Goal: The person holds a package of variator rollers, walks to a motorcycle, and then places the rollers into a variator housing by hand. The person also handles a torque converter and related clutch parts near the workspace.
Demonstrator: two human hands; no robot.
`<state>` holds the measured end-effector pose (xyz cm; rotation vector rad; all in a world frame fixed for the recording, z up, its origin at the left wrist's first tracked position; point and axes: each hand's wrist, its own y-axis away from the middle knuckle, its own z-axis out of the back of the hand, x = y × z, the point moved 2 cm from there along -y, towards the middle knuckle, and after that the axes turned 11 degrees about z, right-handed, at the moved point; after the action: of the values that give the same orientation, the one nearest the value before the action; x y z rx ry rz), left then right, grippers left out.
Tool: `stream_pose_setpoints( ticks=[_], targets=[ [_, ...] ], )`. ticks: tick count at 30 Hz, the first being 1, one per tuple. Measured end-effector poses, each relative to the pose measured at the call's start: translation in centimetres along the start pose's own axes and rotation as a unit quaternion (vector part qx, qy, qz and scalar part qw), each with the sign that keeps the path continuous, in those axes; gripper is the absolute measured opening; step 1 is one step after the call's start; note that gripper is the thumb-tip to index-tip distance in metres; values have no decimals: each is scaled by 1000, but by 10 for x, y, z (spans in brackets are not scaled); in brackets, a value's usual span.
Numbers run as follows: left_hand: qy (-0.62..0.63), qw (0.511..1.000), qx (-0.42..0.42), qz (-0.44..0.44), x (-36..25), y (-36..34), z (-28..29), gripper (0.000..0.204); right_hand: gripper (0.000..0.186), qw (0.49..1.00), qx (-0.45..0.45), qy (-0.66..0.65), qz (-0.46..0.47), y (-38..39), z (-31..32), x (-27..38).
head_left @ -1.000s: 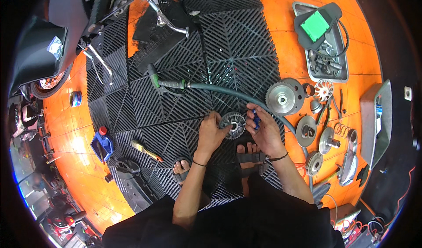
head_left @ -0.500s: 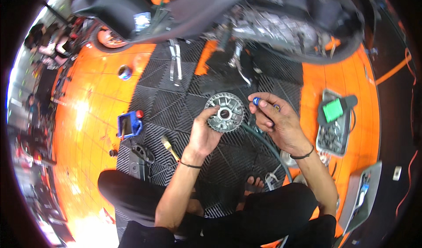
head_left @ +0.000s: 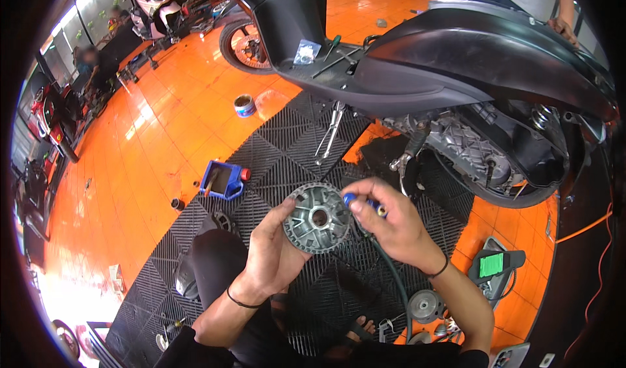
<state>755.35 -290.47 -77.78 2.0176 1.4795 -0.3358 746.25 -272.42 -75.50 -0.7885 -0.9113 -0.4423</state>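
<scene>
A round grey metal variator [head_left: 336,230], with ribbed pockets and a central bore, faces up in front of me. My left hand [head_left: 270,254] grips its left rim, thumb on the edge and fingers underneath. At its upper right edge my right hand [head_left: 398,228] pinches a small blue roller weight [head_left: 350,199] between thumb and fingers. A second blue roller with a brass-coloured core [head_left: 380,210] shows tucked in the same hand. Whether more rollers lie in that palm is hidden.
Beyond the black ribbed mat [head_left: 274,146] stands a black scooter [head_left: 450,61], with another person's hand [head_left: 564,30] at its seat. Left are a cut blue jug [head_left: 238,186] and a tin [head_left: 244,107]. Right are a green block [head_left: 491,265] over a tray and a metal pulley [head_left: 426,305].
My right hand has come closer to the variator, bringing the blue roller to its edge. The left hand keeps its hold. My view has swung, showing more of the scooter.
</scene>
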Motion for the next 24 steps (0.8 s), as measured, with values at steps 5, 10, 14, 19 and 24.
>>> stream_pose_setpoints(
  ticks=[5,10,14,19,24],
  targets=[
    [44,995,84,27,2,0,-4,66,20,985,30,127,111,18,-10,-1],
    [-18,994,103,12,7,-2,4,72,23,974,51,178,129,19,-11,6],
    [-70,995,73,1,6,-1,8,76,23,974,61,165,141,13,-11,11],
    [-97,988,115,26,-3,6,6,82,27,964,90,195,157,11,-16,12],
    [-73,990,112,54,-10,10,7,84,32,949,88,231,197,12,-24,15]
  ],
)
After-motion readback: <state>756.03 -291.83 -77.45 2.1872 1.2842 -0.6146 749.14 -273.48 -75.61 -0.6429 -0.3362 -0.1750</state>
